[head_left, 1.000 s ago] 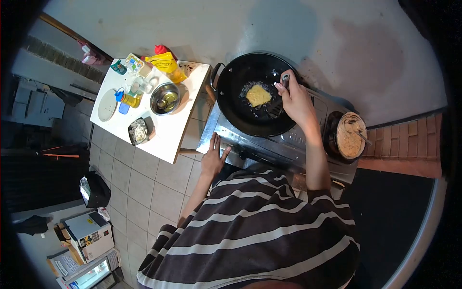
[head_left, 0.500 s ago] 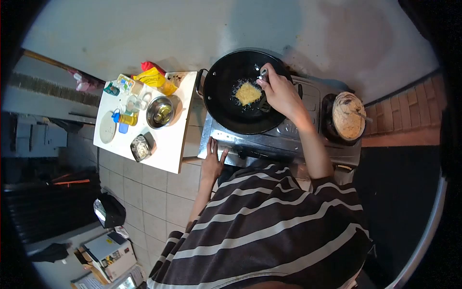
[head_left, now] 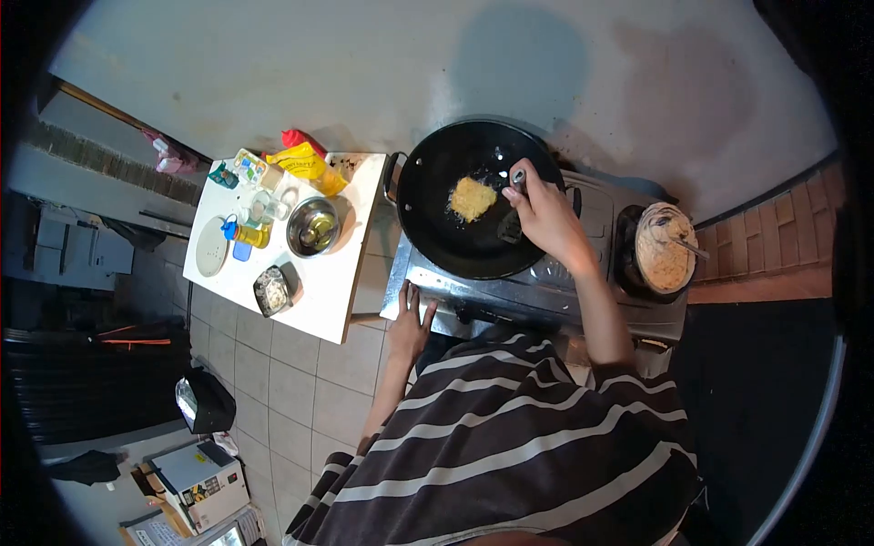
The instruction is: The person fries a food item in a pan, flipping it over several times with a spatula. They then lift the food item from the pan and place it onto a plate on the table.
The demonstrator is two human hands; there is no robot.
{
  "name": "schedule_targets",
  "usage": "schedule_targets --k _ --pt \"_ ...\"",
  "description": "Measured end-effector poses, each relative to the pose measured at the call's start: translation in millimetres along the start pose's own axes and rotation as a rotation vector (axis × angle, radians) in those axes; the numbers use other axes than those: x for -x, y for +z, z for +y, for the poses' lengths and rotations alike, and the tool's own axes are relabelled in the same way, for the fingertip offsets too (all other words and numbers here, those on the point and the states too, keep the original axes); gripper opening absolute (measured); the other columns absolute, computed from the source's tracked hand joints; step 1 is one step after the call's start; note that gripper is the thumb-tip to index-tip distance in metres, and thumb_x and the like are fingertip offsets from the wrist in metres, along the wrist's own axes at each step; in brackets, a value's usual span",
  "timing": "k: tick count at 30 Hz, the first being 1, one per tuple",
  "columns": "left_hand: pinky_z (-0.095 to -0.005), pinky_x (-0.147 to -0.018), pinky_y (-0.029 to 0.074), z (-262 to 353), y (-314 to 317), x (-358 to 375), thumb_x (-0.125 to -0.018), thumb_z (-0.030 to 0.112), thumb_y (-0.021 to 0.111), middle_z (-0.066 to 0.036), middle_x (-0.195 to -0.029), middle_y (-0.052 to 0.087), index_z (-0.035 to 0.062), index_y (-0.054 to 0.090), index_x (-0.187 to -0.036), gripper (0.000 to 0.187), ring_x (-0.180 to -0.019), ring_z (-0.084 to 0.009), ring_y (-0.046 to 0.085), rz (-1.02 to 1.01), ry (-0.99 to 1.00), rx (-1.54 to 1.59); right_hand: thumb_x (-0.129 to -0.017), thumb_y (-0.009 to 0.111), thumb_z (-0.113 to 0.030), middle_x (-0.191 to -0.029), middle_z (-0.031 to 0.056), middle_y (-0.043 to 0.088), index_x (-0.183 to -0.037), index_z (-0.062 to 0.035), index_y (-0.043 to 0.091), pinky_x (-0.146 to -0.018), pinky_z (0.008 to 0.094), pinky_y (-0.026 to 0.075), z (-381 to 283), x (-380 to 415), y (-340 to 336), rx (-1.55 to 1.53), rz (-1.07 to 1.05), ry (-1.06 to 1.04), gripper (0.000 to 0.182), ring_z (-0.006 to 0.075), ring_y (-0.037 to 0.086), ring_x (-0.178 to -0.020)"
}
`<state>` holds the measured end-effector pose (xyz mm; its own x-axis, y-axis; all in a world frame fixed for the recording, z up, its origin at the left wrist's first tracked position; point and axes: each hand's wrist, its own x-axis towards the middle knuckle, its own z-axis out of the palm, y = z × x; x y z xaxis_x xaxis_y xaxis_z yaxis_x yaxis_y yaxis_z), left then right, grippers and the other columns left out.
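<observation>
A golden, breaded-looking piece of food [head_left: 472, 199] lies in the oil of a black wok [head_left: 446, 246] on the stove. My right hand [head_left: 544, 217] is closed round the handle of a dark spatula [head_left: 511, 228], whose blade is in the wok to the right of the food, apart from it. My left hand [head_left: 409, 320] rests with spread fingers on the front left edge of the metal stove [head_left: 419, 278], holding nothing.
Left of the stove a white table [head_left: 320, 304] bears a steel bowl [head_left: 314, 227], a small dark container [head_left: 272, 292], an oil bottle [head_left: 250, 235], a plate [head_left: 212, 247] and a yellow packet [head_left: 303, 164]. A pan of pale batter-like food [head_left: 665, 250] stands on the right burner.
The spatula blade is farther from the food, and my right hand has shifted slightly right with it. The whole view has moved slightly; my left hand stays on the stove edge.
</observation>
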<state>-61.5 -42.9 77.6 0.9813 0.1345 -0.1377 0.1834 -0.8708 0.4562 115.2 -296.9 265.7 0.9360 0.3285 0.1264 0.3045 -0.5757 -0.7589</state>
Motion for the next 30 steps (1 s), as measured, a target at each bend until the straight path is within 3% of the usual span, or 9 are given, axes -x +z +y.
schedule_targets --k 4,8,16,24,30 --pt "-0.0473 -0.080 0.054 18 -18 2 -0.098 0.049 0.042 -0.008 -0.156 0.024 0.0009 0.036 -0.144 0.067 -0.109 -0.0390 0.060 -0.073 -0.077 0.010 -0.098 0.050 -0.014 -0.077 0.0212 0.057 -0.107 -0.0050 0.040 -0.068 0.0486 0.043 4 1 8 -0.121 0.007 -0.036 0.017 0.0445 0.060 -0.080" --pt "-0.0470 -0.081 0.054 8 -10 1 -0.098 0.050 0.042 -0.007 -0.156 0.024 0.0015 0.037 -0.144 0.067 -0.109 -0.0372 0.061 -0.042 -0.036 0.005 -0.098 0.049 -0.015 -0.076 0.0199 0.055 -0.104 -0.0058 0.038 -0.068 0.0476 0.043 0 7 9 -0.171 0.091 -0.014 0.015 0.0449 0.059 -0.079" --pt "-0.0461 -0.081 0.054 6 -9 1 -0.098 0.051 0.043 -0.007 -0.155 0.026 0.0019 0.040 -0.143 0.067 -0.109 -0.0359 0.061 -0.029 -0.043 -0.012 -0.099 0.049 -0.015 -0.080 0.0205 0.058 -0.107 -0.0053 0.039 -0.072 0.0478 0.045 5 8 16 -0.111 0.045 0.012 0.016 0.0451 0.061 -0.085" --pt "-0.0466 -0.078 0.055 9 -8 2 -0.097 0.049 0.046 -0.008 -0.155 0.025 0.0003 0.039 -0.142 0.067 -0.104 -0.0369 0.063 -0.017 -0.031 0.003 -0.100 0.049 -0.016 -0.075 0.0181 0.053 -0.105 -0.0059 0.040 -0.066 0.0437 0.045 3 19 6 -0.142 0.141 -0.016 0.014 0.0424 0.056 -0.071" --pt "-0.0465 -0.078 0.055 -1 -6 0 -0.096 0.046 0.049 -0.010 -0.156 0.024 -0.0004 0.038 -0.142 0.066 -0.106 -0.0376 0.062 -0.027 -0.002 -0.029 -0.100 0.050 -0.017 -0.072 0.0175 0.053 -0.104 -0.0060 0.040 -0.065 0.0441 0.045 7 19 2 -0.109 0.114 0.024 0.015 0.0425 0.058 -0.071"
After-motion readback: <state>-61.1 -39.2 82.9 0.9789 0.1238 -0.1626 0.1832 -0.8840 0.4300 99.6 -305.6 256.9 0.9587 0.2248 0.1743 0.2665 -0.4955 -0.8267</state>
